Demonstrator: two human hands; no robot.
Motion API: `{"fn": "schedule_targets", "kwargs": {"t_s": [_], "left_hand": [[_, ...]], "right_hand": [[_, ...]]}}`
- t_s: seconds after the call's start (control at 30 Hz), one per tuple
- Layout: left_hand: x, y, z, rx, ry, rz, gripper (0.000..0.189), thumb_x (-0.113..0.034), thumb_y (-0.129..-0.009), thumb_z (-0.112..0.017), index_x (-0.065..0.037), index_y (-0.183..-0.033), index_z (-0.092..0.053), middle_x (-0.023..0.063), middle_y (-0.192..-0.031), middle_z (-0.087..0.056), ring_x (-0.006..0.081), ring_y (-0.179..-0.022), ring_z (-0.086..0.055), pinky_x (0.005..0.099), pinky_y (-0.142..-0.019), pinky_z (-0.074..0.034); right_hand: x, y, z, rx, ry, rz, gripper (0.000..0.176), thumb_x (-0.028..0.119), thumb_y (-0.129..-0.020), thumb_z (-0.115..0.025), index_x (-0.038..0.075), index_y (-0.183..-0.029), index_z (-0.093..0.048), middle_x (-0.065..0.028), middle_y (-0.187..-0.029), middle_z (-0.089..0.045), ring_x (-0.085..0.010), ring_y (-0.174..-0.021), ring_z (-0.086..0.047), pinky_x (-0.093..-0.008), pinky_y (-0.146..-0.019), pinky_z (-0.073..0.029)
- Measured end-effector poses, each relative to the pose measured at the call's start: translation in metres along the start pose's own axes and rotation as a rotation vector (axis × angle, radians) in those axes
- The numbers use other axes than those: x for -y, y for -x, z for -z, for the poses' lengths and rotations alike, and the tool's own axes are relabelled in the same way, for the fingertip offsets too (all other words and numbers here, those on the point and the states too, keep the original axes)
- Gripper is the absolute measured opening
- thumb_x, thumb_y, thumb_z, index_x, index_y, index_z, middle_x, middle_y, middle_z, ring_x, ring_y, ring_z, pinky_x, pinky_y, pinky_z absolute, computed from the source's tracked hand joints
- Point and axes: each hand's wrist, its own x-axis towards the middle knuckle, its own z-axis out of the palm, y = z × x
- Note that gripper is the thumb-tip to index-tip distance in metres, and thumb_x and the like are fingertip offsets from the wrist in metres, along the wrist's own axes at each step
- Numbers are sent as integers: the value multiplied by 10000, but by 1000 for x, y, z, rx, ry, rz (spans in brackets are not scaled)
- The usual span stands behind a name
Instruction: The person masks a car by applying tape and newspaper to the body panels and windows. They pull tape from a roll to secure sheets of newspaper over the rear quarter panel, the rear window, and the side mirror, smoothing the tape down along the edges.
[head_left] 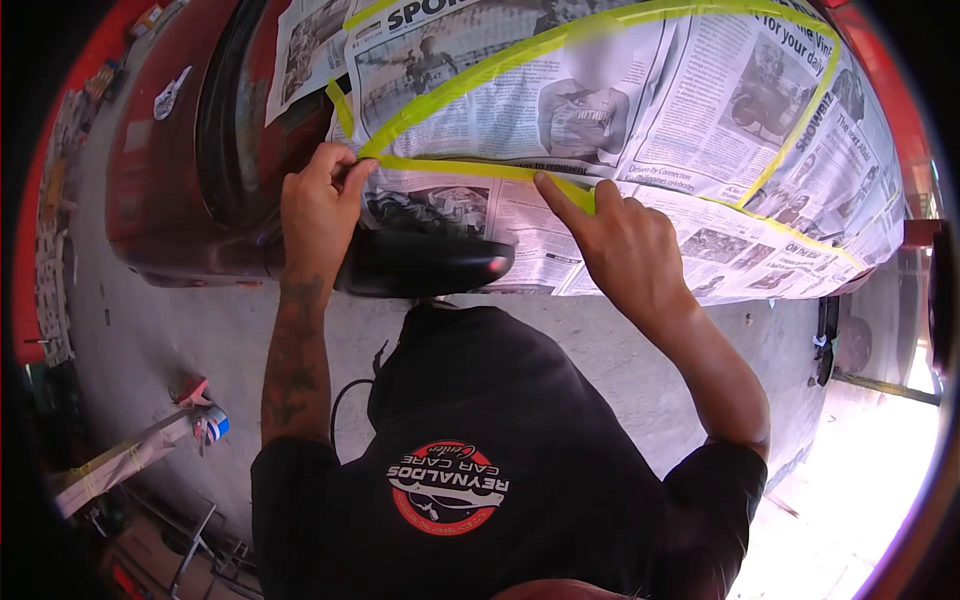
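My left hand (325,200) is closed at the edge of the newspaper, thumb and forefinger pinching the left end of a yellow masking tape strip (450,167). This strip runs right along a seam between newspaper sheets (500,110). My right hand (635,250) has its index finger stretched along the strip, its tip touching it. The other right fingers are curled, and yellow tape shows beside them; whether a roll sits in the palm is hidden. More yellow tape borders the sheets on a dark red car (165,190). A black side mirror (430,262) juts out below my hands.
Grey concrete floor (150,340) lies beside the car. A long wooden piece (130,465) with a small can (212,425) at its end stands lower left. Metal bars and clutter are at the lower left edge. Bright light falls at lower right.
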Motion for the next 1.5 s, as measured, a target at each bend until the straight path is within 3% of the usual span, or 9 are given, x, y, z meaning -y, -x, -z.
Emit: {"fn": "schedule_targets", "kwargs": {"t_s": [0.1,0.4,0.6,0.7,0.73,0.87,1.07,1.2,1.5], "left_hand": [[4,0,-2,-28,4,-56,202,-62,-828,-776,-3,-894,-595,130,-723,-665,243,-569,-658,343,-531,-487],[1,9,-11,-101,-297,-259,142,-115,-854,-754,-122,-918,-627,-3,-674,-615,189,-563,-576,357,-639,-371],[-3,15,-8,-98,-278,-386,193,-24,-805,-767,-56,-953,-648,70,-846,-693,230,-699,-642,383,-687,-447],[-46,14,-2,252,-15,-665,315,-56,-780,-787,-18,-1066,-658,139,-1133,-693,335,-1070,-663,416,-902,-498],[-50,12,-4,468,-110,-776,502,-259,-836,-760,8,-1230,-601,181,-1337,-593,344,-1275,-551,441,-1038,-437],[-40,11,-22,660,-403,-691,925,-607,-864,-571,47,-1475,-338,204,-1527,-386,351,-1457,-306,469,-1194,-242],[-42,30,-6,579,-466,-457,858,-483,-877,-658,72,-1457,-354,277,-1507,-375,414,-1436,-321,503,-1182,-250],[-69,26,-19,604,-356,-520,549,-214,-907,-630,70,-1331,-429,308,-1504,-354,445,-1412,-340,530,-1162,-272],[-80,26,-72,607,-415,-593,342,-218,-868,-629,16,-1088,-510,266,-1516,-374,400,-1433,-335,539,-1164,-277]], "right_hand": [[0,-1,-1,-19,-15,-4,533,97,-868,-630,172,-1392,-562,-56,-765,-524,-158,-535,-584,-302,-451,-470],[4,-14,-9,-9,9,-50,498,115,-868,-632,171,-1362,-596,-41,-745,-534,-145,-531,-582,-293,-434,-438],[5,-14,-15,-40,14,-51,492,122,-862,-624,180,-1350,-608,-26,-737,-523,-138,-551,-582,-287,-439,-437],[4,-14,-18,-49,28,-55,506,129,-876,-610,217,-1373,-584,-31,-747,-520,-147,-540,-580,-299,-441,-451],[4,-14,-18,-48,35,-51,514,132,-884,-604,234,-1386,-570,-35,-754,-520,-151,-531,-579,-306,-441,-458],[4,-14,-17,-59,24,-60,499,144,-877,-601,233,-1368,-589,-22,-743,-513,-147,-546,-576,-303,-448,-451],[4,-11,-23,-92,-32,-102,492,147,-869,-602,229,-1354,-601,-16,-743,-515,-147,-569,-577,-301,-473,-455],[5,-9,-25,-111,-90,-132,484,150,-846,-603,181,-1328,-621,-29,-750,-550,-166,-607,-610,-312,-489,-463],[-7,25,-21,-189,-454,-135,484,226,-832,-683,113,-1293,-589,-44,-788,-633,-200,-673,-652,-352,-643,-509]]}}
